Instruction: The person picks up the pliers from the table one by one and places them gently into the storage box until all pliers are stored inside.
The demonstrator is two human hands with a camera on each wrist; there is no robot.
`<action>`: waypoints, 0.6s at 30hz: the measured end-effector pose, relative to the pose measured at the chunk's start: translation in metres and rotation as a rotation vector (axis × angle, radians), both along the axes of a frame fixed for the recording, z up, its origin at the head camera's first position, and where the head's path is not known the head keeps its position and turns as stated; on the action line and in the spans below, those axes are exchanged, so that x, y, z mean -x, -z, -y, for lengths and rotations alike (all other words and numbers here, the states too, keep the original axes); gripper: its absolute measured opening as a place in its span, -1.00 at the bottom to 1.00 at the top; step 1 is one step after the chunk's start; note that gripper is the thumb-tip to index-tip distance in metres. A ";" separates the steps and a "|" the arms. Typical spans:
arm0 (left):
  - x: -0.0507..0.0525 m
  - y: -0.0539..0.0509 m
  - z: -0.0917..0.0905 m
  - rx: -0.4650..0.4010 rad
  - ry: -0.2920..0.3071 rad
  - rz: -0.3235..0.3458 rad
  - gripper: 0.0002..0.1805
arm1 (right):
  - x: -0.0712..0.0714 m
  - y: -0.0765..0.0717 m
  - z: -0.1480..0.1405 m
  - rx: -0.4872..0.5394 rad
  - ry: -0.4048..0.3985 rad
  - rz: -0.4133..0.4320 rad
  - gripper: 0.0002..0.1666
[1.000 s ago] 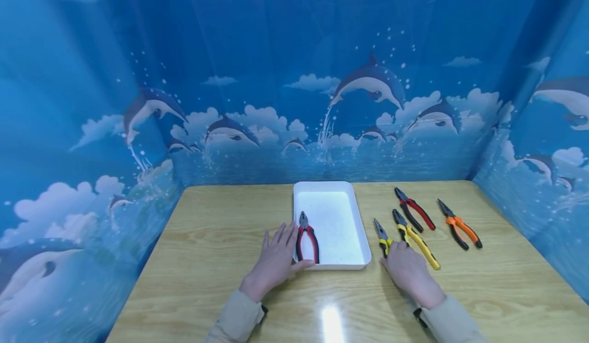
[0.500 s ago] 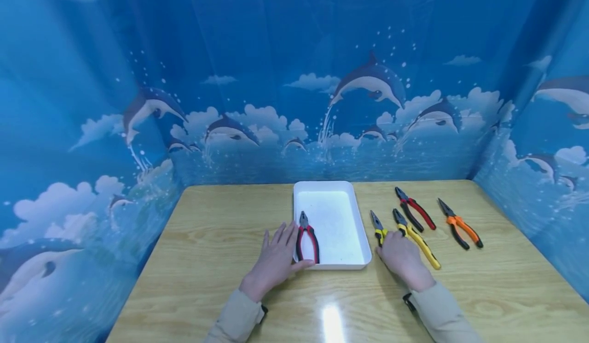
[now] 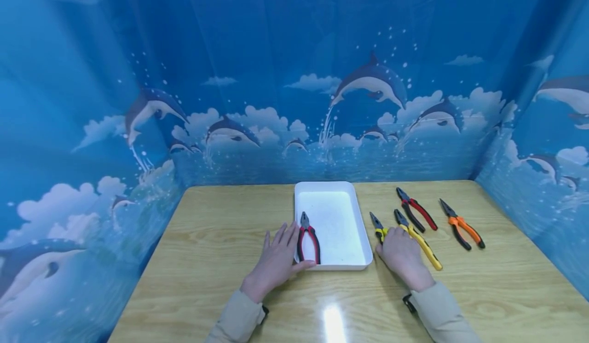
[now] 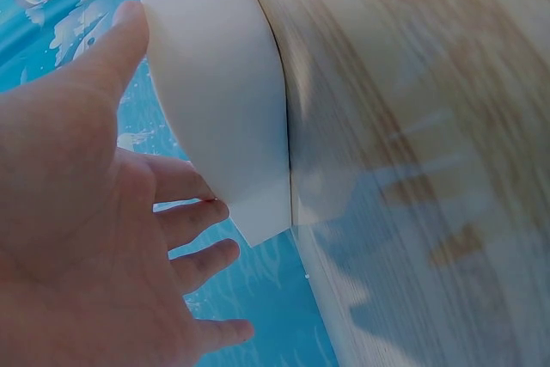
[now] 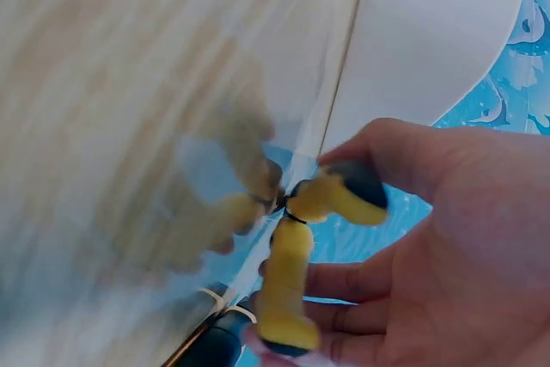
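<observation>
A white tray point(image 3: 333, 225) lies on the wooden table, with red-and-black pliers point(image 3: 305, 223) inside along its left side. My left hand point(image 3: 273, 261) rests at the tray's front left corner, fingers spread and mostly straight. In the left wrist view, its fingertips and thumb touch the tray's outer wall point(image 4: 215, 83). Right of the tray, my right hand point(image 3: 402, 253) grips yellow-and-black needle-nose pliers point(image 3: 377, 223), jaws pointing away from me. The right wrist view shows their yellow handles point(image 5: 288, 285) between thumb and fingers. Close beside that hand lie yellow combination pliers point(image 3: 427, 251), partly covered by it.
Red-and-black pliers point(image 3: 423, 214) lie behind the right hand. Farther right are orange-and-black needle-nose pliers point(image 3: 455, 221). A blue dolphin-print curtain point(image 3: 276, 77) encloses the table's back and sides.
My right hand has moved slightly left and forward, and the yellow needle-nose pliers have shifted with it toward the tray. The left hand and tray stay in place.
</observation>
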State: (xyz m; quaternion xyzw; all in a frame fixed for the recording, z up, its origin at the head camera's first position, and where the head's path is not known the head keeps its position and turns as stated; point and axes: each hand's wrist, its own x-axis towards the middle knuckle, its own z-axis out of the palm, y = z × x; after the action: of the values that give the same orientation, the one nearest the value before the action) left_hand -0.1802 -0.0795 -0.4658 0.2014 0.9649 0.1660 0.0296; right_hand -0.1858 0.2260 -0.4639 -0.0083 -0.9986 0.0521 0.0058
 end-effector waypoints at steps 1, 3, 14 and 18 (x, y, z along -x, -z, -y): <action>0.000 0.000 0.000 -0.001 0.001 0.002 0.09 | 0.001 0.001 0.000 -0.006 0.002 -0.018 -0.45; -0.001 0.000 0.000 -0.003 0.003 0.004 0.09 | 0.002 0.001 -0.001 -0.017 0.010 -0.058 -0.43; 0.000 -0.001 0.000 -0.006 -0.001 0.004 0.09 | 0.002 -0.011 0.004 0.017 0.029 -0.270 -0.50; 0.001 0.000 0.000 -0.008 -0.003 0.002 0.09 | -0.002 -0.018 0.010 0.031 0.018 -0.332 -0.53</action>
State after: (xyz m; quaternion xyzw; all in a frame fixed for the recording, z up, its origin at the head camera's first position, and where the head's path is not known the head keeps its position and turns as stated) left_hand -0.1812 -0.0793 -0.4658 0.2000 0.9645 0.1700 0.0297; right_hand -0.1835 0.2162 -0.4459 -0.0087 -0.9829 0.0682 0.1709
